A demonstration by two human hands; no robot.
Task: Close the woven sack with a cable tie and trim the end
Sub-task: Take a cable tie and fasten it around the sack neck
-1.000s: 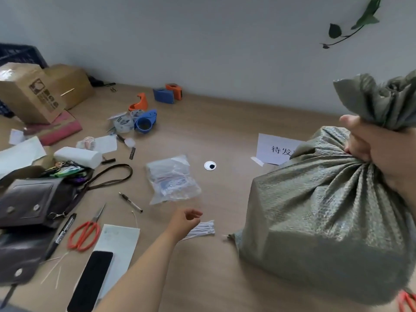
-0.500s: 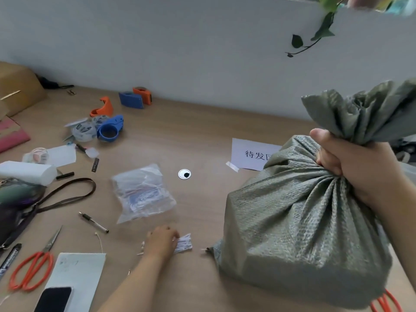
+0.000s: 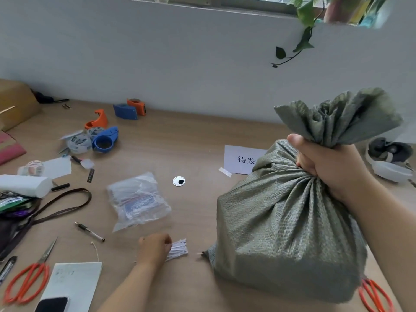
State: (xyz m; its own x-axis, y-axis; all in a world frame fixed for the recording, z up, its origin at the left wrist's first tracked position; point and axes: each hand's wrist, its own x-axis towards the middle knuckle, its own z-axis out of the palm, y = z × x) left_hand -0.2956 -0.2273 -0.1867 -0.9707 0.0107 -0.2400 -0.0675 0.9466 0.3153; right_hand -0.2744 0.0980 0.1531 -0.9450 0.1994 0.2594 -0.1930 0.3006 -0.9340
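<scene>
Sack first: the grey-green woven plastic sack point(image 3: 286, 224) sits on the light brown wooden table point(image 3: 198, 140), on the right side, w/ its top bunched into a neck. Your right hand point(image 3: 333, 163) is a tight fist round that neck, and the loose top fans out above it. Keep that fist tight and don't let the neck slip or open up.

Your left hand point(image 3: 155, 248) is down on the table, just left of the sack's bottom corner, fingers curled over the bundle of thin white plastic cable ties point(image 3: 177, 249). Can't tell if you've got one tie or the whole lot pinched.

How to do this bit well, I think:
- Pick just one tie. Push the rest down w/ your other fingers and slide one out by its end.
- Don't lift the whole bundle, it may spill all over.
- Bring the tie up under your right fist, where the neck is thinnest.
- Wrap it round, poke the thin end thru the little head, pull hard.

For the trim, the orange-handled metal scissors point(image 3: 27, 282) are near, front left. Another orange pair point(image 3: 373, 296) peeks out by the sack's right edge, which is closer.
</scene>
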